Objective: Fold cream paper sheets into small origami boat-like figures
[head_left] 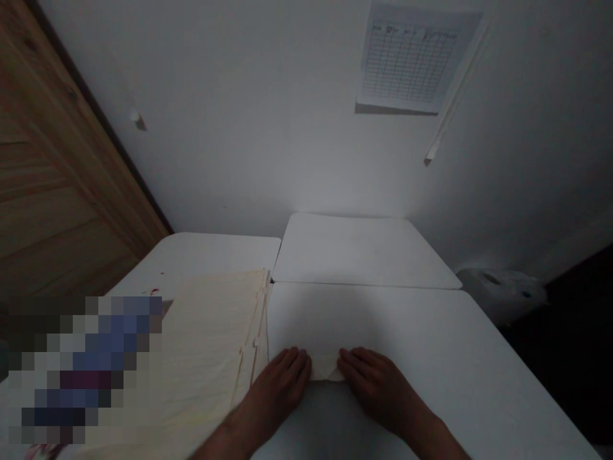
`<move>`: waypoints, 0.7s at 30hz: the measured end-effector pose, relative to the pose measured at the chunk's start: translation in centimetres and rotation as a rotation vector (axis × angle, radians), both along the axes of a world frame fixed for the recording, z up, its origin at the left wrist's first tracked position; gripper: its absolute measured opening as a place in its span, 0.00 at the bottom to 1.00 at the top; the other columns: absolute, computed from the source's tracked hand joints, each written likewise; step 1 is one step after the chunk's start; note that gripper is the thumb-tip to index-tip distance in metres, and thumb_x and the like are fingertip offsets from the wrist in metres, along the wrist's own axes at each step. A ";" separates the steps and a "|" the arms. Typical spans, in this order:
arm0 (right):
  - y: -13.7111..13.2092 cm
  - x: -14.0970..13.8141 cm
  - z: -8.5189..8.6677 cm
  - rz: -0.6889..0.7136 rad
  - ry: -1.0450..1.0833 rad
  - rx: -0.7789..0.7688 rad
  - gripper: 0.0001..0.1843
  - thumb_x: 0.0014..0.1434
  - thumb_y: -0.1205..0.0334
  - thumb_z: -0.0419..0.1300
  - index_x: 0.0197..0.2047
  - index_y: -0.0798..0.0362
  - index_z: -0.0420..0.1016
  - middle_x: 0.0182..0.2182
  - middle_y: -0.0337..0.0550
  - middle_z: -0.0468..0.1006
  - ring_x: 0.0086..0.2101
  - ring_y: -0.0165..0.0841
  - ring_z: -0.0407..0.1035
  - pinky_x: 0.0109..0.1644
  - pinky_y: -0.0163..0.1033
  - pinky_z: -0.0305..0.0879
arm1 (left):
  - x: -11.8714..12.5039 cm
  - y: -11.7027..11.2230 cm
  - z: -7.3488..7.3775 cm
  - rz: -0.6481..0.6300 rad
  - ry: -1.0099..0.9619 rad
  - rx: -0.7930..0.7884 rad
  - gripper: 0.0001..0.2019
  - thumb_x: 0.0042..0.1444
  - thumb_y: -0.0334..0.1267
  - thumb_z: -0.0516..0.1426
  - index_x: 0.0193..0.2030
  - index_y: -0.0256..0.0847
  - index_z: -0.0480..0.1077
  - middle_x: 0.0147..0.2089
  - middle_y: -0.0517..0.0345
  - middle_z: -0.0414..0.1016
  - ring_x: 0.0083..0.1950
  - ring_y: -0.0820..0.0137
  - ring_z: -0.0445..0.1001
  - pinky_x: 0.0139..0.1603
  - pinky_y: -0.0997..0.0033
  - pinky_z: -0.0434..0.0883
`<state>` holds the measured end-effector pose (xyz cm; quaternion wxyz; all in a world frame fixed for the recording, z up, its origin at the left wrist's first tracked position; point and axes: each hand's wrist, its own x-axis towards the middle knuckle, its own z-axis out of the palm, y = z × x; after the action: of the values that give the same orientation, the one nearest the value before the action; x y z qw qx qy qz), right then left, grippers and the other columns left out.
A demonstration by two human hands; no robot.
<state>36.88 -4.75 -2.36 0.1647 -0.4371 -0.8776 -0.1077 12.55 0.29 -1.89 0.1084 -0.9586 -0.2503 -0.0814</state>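
Note:
A small folded piece of cream cloth (325, 367) lies on the white table, close to my body. My left hand (286, 377) is closed over its left end, with the fingers pressed together. Over the right end is my right hand (371, 381), also closed, its fingertips on the cloth. The thumbs and the cloth beneath the fingers are hidden. Left of my left hand lies a stack of flat cream cloth pieces (205, 345), with thin edges and small knot-like bits along its right side.
The white table (431, 345) has joined panels and stands against a wall. A blurred-out patch (90, 370) covers something at the left. A printed sheet (412, 61) hangs on the wall. A white plastic bag (498, 291) is beyond the right edge, and a wooden door (62, 160) is at left.

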 end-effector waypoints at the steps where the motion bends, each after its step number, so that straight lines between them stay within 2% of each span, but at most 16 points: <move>1: -0.3 0.1 -0.2 0.001 0.009 0.021 0.15 0.61 0.72 0.53 0.50 0.57 0.71 0.47 0.48 0.77 0.44 0.37 0.71 0.47 0.42 0.69 | 0.0 -0.1 0.0 0.001 0.002 0.008 0.17 0.54 0.20 0.52 0.51 0.30 0.68 0.50 0.44 0.75 0.50 0.58 0.73 0.51 0.60 0.71; 5: -1.1 0.0 -0.5 -0.020 0.050 0.076 0.18 0.61 0.73 0.50 0.52 0.57 0.71 0.49 0.48 0.76 0.48 0.37 0.70 0.49 0.42 0.69 | -0.2 -0.6 0.1 -0.004 -0.013 0.045 0.19 0.55 0.20 0.51 0.54 0.30 0.67 0.54 0.43 0.73 0.53 0.58 0.72 0.51 0.60 0.71; 8: -1.3 0.0 -0.8 -0.031 0.068 0.084 0.18 0.60 0.74 0.51 0.52 0.57 0.72 0.50 0.48 0.76 0.49 0.38 0.70 0.50 0.42 0.69 | -0.5 -1.3 0.5 -0.075 -0.028 0.054 0.21 0.55 0.20 0.50 0.56 0.31 0.65 0.56 0.45 0.71 0.55 0.60 0.71 0.54 0.63 0.70; 11: -1.4 0.2 -0.9 -0.036 0.054 0.042 0.20 0.59 0.74 0.52 0.54 0.57 0.70 0.52 0.47 0.75 0.51 0.39 0.68 0.51 0.43 0.69 | -0.8 -1.7 0.9 -0.121 -0.055 0.056 0.22 0.54 0.18 0.49 0.55 0.30 0.65 0.56 0.46 0.72 0.55 0.62 0.71 0.54 0.65 0.70; 15: -2.0 0.1 -0.3 -0.089 0.057 -0.057 0.23 0.58 0.72 0.54 0.56 0.55 0.68 0.55 0.45 0.71 0.54 0.40 0.65 0.56 0.46 0.66 | -1.0 -1.9 0.7 -0.114 -0.051 0.044 0.23 0.51 0.16 0.48 0.54 0.29 0.66 0.55 0.44 0.72 0.55 0.61 0.72 0.53 0.65 0.71; 18: -2.4 -0.9 0.1 -0.126 0.088 -0.103 0.25 0.57 0.70 0.55 0.59 0.57 0.66 0.56 0.49 0.70 0.56 0.41 0.63 0.58 0.47 0.64 | -1.0 -1.9 0.4 -0.114 -0.077 0.018 0.24 0.51 0.16 0.49 0.56 0.30 0.65 0.56 0.44 0.71 0.57 0.61 0.70 0.56 0.64 0.69; 21: -2.4 -2.2 -0.4 -0.085 0.115 -0.088 0.24 0.59 0.71 0.53 0.59 0.57 0.65 0.55 0.49 0.71 0.55 0.39 0.64 0.57 0.46 0.65 | -1.1 -2.0 0.4 -0.118 -0.081 -0.011 0.24 0.52 0.16 0.50 0.56 0.30 0.65 0.57 0.43 0.71 0.58 0.61 0.69 0.58 0.64 0.67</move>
<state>34.70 -7.16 -2.74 0.1906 -0.4865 -0.8511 -0.0507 11.45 -1.74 -1.45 0.0879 -0.9682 -0.1980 -0.1249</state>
